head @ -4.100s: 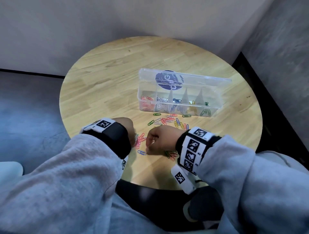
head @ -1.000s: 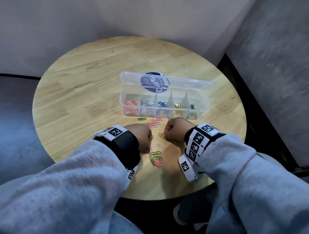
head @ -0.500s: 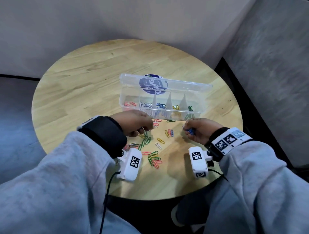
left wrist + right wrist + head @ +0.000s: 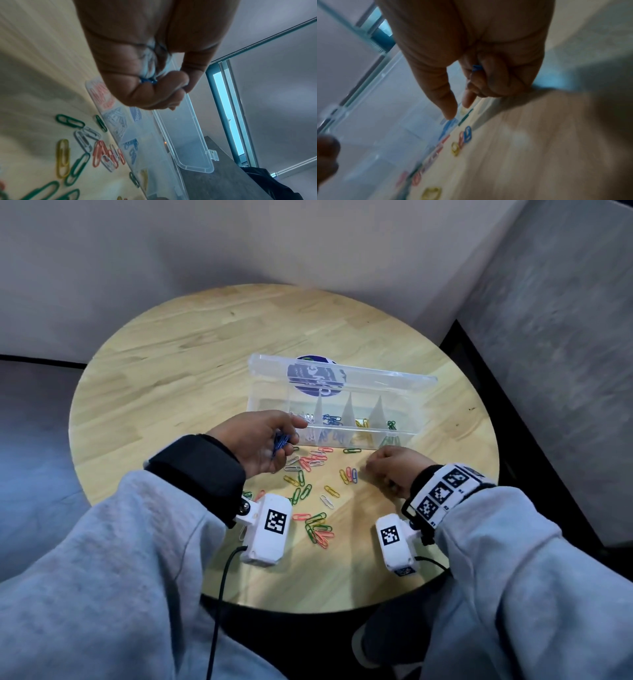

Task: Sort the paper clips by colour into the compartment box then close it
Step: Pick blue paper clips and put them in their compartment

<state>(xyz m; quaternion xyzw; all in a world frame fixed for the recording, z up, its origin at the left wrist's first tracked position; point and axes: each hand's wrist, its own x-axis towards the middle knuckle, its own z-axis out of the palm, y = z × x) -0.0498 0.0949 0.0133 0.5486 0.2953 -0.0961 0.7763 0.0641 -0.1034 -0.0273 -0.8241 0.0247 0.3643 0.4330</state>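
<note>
Holding blue clips (image 4: 281, 441) in curled fingers, left hand (image 4: 255, 445) nears the part-filled compartment box (image 4: 394, 436); right hand (image 4: 394, 469) pinches another; many clips (image 4: 317, 530) litter worktop (image 4: 164, 392), lid (image 4: 376, 378) open.

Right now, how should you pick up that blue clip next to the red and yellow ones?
The blue clip lies flat beside the red clip, so come straight down from above and pinch its rounded near end, probably with the right hand, which is closest.

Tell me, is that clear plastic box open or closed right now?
Open. The compartment box has its lid standing up behind, leaving the clips inside uncovered.
</note>
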